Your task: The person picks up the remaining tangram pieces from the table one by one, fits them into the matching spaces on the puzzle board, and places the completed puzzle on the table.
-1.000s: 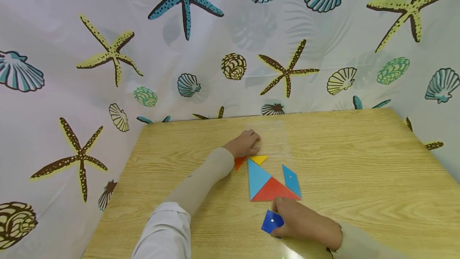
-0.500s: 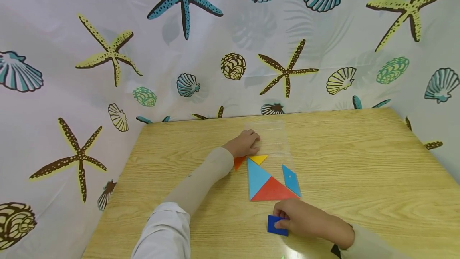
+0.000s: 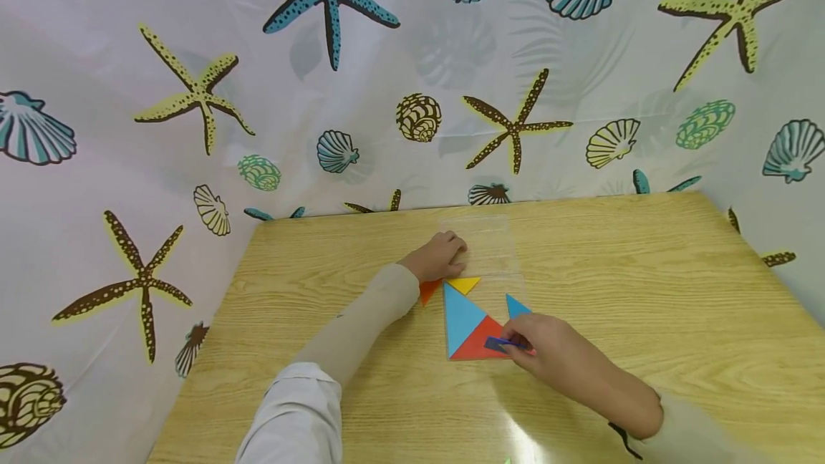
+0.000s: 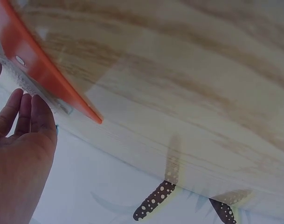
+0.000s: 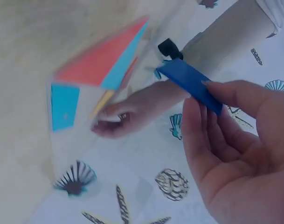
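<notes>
Between thumb and fingertips my right hand (image 3: 561,353) pinches a dark blue square tangram piece (image 5: 190,85), tilted nearly edge-on in the head view. It overlaps the red triangle (image 3: 472,344) on a clear tray (image 3: 488,243). Beside the red one lies a light blue triangle (image 3: 460,319); a blue parallelogram (image 3: 515,305) is partly behind my right hand. With relaxed fingers, my left hand (image 3: 438,256) rests at the tray's left edge, fingertips at its rim in the left wrist view. An orange triangle (image 4: 37,60) and a yellow triangle (image 3: 465,285) lie close to that hand.
The pieces lie on a wood-grain table (image 3: 644,292). A white cloth (image 3: 387,56) printed with starfish and shells hangs behind and at both sides. A tiny green tip (image 3: 508,460) shows at the bottom edge of the head view.
My right hand has turned the blue square and carried it from the table in front of the tray up over the red triangle. The left hand has stayed in place.
</notes>
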`<control>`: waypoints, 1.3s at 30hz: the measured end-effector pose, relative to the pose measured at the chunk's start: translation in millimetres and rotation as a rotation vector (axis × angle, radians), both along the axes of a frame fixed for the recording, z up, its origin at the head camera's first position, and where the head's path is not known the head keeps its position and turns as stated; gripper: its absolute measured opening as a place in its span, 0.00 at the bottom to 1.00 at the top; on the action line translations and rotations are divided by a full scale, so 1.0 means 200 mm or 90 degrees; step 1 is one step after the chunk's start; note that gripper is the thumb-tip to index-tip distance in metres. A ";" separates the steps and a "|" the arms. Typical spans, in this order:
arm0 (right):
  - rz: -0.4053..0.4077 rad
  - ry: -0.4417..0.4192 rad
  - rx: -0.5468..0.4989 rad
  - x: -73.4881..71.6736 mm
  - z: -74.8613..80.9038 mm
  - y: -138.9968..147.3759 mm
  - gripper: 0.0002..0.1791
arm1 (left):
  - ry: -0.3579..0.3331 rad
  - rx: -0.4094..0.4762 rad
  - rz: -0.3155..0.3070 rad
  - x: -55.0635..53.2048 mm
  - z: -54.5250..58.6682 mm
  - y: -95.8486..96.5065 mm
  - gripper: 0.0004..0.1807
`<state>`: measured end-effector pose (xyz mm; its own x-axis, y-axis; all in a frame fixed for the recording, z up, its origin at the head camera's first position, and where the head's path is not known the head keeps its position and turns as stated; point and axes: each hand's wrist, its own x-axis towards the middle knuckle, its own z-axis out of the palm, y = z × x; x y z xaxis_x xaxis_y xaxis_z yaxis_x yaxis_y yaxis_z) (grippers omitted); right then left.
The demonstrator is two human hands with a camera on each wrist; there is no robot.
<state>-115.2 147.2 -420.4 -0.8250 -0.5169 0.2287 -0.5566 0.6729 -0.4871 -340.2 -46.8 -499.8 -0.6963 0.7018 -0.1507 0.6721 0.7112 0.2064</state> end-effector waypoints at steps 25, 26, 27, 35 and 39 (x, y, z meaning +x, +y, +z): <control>0.185 0.494 0.149 -0.17 -0.01 0.06 0.13 | -0.005 0.004 0.014 0.00 0.01 0.00 0.23; 0.187 0.491 0.143 -0.18 -0.02 0.07 0.07 | -0.005 0.005 0.014 0.00 0.01 0.00 0.23; 0.186 0.484 0.141 -0.20 -0.02 0.07 0.04 | -0.006 0.006 0.012 0.00 0.00 0.00 0.23; 0.162 0.434 0.200 -0.29 -0.13 0.09 0.19 | -0.017 0.018 0.009 -0.01 0.00 0.00 0.23; 0.156 0.408 0.215 -0.35 -0.19 0.07 0.03 | -0.019 0.016 0.011 -0.02 -0.01 0.00 0.23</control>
